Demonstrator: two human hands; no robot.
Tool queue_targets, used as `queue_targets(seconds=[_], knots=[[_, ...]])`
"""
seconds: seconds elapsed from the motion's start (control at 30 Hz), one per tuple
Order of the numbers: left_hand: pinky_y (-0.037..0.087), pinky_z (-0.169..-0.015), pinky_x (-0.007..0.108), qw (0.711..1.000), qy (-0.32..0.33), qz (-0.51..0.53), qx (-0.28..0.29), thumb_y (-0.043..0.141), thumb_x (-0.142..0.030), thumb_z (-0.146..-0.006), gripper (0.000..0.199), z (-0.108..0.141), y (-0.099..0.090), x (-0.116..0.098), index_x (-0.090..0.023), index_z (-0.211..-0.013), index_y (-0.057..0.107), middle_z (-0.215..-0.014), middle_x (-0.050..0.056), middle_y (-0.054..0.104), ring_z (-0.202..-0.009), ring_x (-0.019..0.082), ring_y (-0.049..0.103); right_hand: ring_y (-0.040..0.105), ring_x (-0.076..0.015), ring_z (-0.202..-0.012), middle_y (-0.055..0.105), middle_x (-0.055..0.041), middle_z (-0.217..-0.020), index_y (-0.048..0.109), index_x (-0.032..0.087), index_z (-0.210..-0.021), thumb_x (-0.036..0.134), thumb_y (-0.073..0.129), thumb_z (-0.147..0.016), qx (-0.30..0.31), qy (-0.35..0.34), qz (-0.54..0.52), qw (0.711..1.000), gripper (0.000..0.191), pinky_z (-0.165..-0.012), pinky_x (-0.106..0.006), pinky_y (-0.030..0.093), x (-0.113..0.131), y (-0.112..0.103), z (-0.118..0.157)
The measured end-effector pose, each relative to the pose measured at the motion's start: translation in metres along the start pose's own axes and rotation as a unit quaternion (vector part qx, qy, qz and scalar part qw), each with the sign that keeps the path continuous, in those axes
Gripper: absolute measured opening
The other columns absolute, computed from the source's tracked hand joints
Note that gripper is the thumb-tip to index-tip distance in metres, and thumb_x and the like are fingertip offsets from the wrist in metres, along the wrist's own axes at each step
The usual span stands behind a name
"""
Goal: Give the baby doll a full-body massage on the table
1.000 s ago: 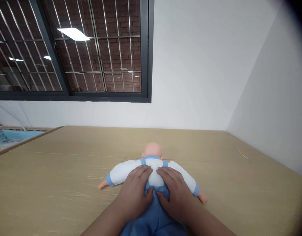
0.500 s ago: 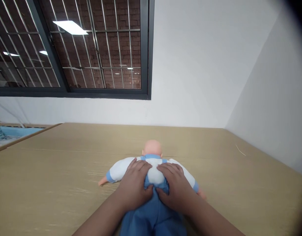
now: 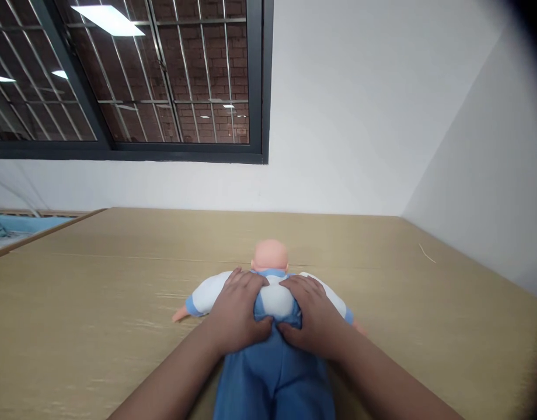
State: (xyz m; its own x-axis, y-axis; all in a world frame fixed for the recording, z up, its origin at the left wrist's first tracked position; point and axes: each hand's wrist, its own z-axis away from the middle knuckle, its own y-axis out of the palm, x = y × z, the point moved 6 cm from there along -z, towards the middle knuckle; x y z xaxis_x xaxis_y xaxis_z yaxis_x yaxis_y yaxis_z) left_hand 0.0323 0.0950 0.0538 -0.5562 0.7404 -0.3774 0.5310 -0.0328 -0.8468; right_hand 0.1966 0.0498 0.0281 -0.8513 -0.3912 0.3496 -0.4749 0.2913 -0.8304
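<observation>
A baby doll (image 3: 278, 300) lies face down on the tan surface, its bald head pointing away from me and its arms spread to both sides. It wears a white top with light-blue cuffs and collar under blue overalls. My left hand (image 3: 240, 309) rests on the left side of its back, fingers laid over the shoulder area and thumb apart near the spine. Mirroring it, my right hand (image 3: 314, 315) lies on the right side of the back. Both thumbs almost meet at the waist. The doll's face is hidden.
The tan padded surface (image 3: 119, 280) reaches to a white wall (image 3: 338, 116). A dark-framed barred window (image 3: 185, 153) is at upper left. Beyond the wooden edge on the left shows something light blue (image 3: 27, 223). A thin pale strand (image 3: 426, 254) lies at right.
The view has tilted down slightly, so everything sits higher in the picture. Both hands stay on the doll's back in nearly the same place.
</observation>
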Motion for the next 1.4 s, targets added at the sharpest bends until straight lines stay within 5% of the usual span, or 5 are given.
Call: queue_targets(seconds=[0.2, 0.5, 0.87, 1.23, 1.4], knots=[[0.028, -0.118, 0.054, 0.999, -0.007, -0.031, 0.009, 0.072, -0.027, -0.069, 0.084, 0.005, 0.006, 0.004, -0.016, -0.146, 0.040, -0.149, 0.014, 0.043, -0.140, 0.034, 0.033, 0.027, -0.0347, -0.147, 0.028, -0.0135, -0.160, 0.026, 0.017, -0.156, 0.039, 0.070, -0.072, 0.042, 0.026, -0.003, 0.999, 0.097, -0.118, -0.053, 0.031, -0.008, 0.007, 0.002], [0.037, -0.110, 0.051, 0.999, -0.011, 0.001, 0.035, 0.077, -0.031, -0.069, 0.073, -0.001, -0.002, 0.004, -0.022, -0.136, 0.051, -0.131, 0.009, 0.057, -0.124, 0.032, 0.048, 0.051, -0.0328, -0.127, 0.054, -0.0081, -0.140, 0.048, 0.028, -0.143, 0.043, 0.080, -0.066, 0.075, 0.080, -0.066, 0.992, 0.085, -0.107, -0.050, 0.041, -0.011, -0.002, -0.005], [0.030, -0.115, 0.056, 0.998, -0.048, -0.016, 0.043, 0.074, -0.033, -0.071, 0.071, 0.005, 0.003, 0.007, -0.024, -0.138, 0.052, -0.154, 0.013, 0.033, -0.141, 0.037, 0.030, 0.030, -0.0331, -0.145, 0.030, -0.0090, -0.160, 0.044, 0.022, -0.147, 0.053, 0.079, -0.064, 0.109, 0.102, -0.060, 0.987, 0.095, -0.119, -0.050, 0.028, -0.016, 0.003, -0.002], [0.040, -0.108, 0.046, 0.997, -0.056, 0.043, 0.020, 0.082, -0.033, -0.063, 0.074, -0.003, -0.001, 0.016, -0.025, -0.131, 0.055, -0.132, 0.006, 0.055, -0.126, 0.031, 0.046, 0.040, -0.0326, -0.137, 0.045, -0.0103, -0.150, 0.048, 0.023, -0.143, 0.054, 0.084, -0.059, 0.101, 0.111, -0.100, 0.984, 0.096, -0.114, -0.049, 0.034, -0.021, 0.001, -0.005], [0.040, -0.108, 0.045, 0.989, -0.122, 0.075, 0.034, 0.086, -0.035, -0.058, 0.090, -0.005, -0.001, 0.021, -0.027, -0.140, 0.047, -0.137, 0.005, 0.052, -0.128, 0.030, 0.044, 0.043, -0.0307, -0.133, 0.047, -0.0070, -0.147, 0.045, 0.029, -0.144, 0.054, 0.089, -0.053, 0.108, 0.145, -0.143, 0.973, 0.105, -0.110, -0.046, 0.039, -0.026, 0.001, -0.004]])
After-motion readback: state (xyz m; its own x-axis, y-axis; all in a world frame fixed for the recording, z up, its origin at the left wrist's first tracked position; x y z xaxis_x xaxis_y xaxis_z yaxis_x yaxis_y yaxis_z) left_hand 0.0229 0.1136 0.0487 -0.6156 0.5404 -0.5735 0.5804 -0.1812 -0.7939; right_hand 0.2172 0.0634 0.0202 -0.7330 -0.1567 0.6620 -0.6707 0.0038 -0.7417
